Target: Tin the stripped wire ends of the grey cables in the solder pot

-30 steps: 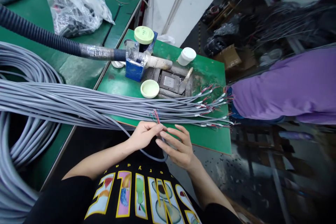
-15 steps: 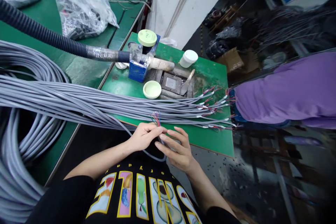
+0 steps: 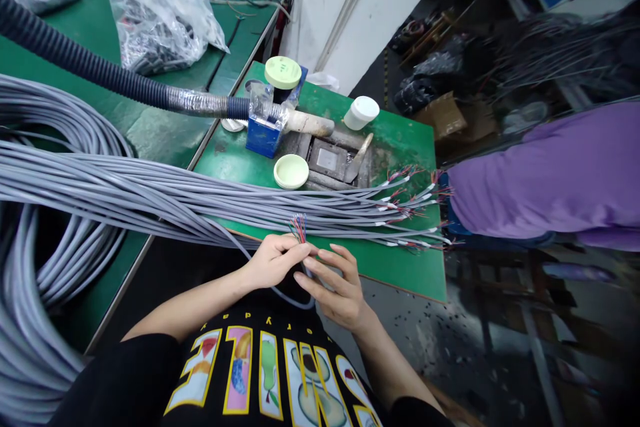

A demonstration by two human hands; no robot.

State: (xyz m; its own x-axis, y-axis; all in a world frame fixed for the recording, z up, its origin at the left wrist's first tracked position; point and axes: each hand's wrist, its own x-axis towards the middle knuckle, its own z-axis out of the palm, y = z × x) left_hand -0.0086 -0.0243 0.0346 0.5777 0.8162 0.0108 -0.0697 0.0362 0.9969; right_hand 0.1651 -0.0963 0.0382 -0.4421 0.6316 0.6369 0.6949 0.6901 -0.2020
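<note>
A grey multi-core cable (image 3: 293, 301) loops up in front of my black shirt, and its stripped end shows a tuft of thin coloured wires (image 3: 299, 227). My left hand (image 3: 275, 260) pinches that end between thumb and fingers, just below the loose wires. From the other side, my right hand (image 3: 337, 287) closes its fingertips on the same cable end, partly hiding it. Just beyond both hands lies a thick bundle of grey cables (image 3: 240, 197), with stripped, coloured ends fanned out at the right.
Behind the bundle are a soldering pot (image 3: 327, 159) with a scraper (image 3: 361, 155), a pale green lid (image 3: 291, 171), a white tub (image 3: 361, 112) and an extraction hose (image 3: 195, 102). Coiled cables (image 3: 65, 127) fill the left. A person in a purple top (image 3: 545, 177) is at the right.
Both hands keep their hold on the cable end with hardly any movement. The whole view has shifted very slightly.
</note>
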